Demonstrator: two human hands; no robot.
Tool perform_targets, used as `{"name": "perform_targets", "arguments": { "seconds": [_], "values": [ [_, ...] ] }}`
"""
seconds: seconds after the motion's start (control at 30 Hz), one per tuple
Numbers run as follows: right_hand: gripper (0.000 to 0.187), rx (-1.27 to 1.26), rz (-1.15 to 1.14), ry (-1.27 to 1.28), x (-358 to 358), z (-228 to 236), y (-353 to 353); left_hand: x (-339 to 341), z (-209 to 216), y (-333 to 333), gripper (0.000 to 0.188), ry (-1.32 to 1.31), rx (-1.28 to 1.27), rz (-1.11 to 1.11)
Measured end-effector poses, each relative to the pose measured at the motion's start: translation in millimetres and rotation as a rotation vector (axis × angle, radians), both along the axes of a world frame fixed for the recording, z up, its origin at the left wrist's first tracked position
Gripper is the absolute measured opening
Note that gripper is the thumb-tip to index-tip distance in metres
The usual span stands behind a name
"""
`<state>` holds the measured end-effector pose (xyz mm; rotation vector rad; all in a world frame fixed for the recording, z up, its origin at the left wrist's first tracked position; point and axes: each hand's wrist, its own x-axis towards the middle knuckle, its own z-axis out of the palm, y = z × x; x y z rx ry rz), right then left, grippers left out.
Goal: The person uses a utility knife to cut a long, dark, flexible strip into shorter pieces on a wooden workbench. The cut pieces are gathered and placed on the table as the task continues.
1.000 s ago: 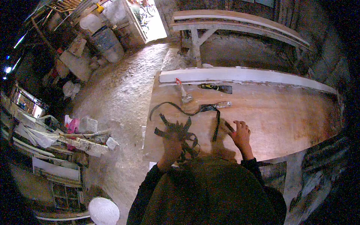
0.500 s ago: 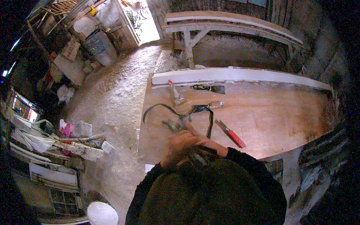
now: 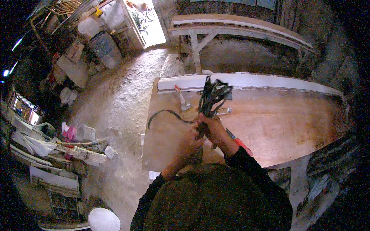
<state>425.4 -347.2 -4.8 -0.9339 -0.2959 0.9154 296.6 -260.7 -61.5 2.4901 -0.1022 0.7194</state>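
A bundle of dark, limp strips (image 3: 212, 96) stands up from my closed hands, its looped ends spread out at the top. My right hand (image 3: 216, 130) grips the lower part of the bundle. My left hand (image 3: 189, 142) is closed just below, beside the right one, on the same bundle. One long dark strip (image 3: 168, 111) trails from the hands and curves leftward over the wooden board (image 3: 285, 119). Right of my right wrist lies a red-handled bladed tool (image 3: 243, 147), partly covered by the arm.
A paintbrush (image 3: 185, 104) lies on the board left of the bundle. A small pale-handled tool (image 3: 224, 111) is right of it. A long white strip (image 3: 269, 80) runs along the board's far edge. Beyond stands a wooden bench (image 3: 239, 27); a white round lid (image 3: 104, 219) is lower left.
My hands have moved away from my body, and the bundle now rises over the board's far part. The dark strip that hung right of my hands is no longer seen there.
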Motion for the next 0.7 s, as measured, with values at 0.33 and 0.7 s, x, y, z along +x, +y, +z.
{"name": "perform_targets", "arguments": {
  "seconds": [0.33,0.7],
  "values": [
    [0.041,-0.011,0.471,-0.883,-12.2,-42.9,-15.4,5.8,35.9,28.3,0.057,0.337,-0.693,-0.112],
    [0.049,-0.052,0.652,-0.526,-22.6,-69.0,-25.9,4.2,8.0,19.9,0.019,0.15,-0.87,-0.33]
  ]
}}
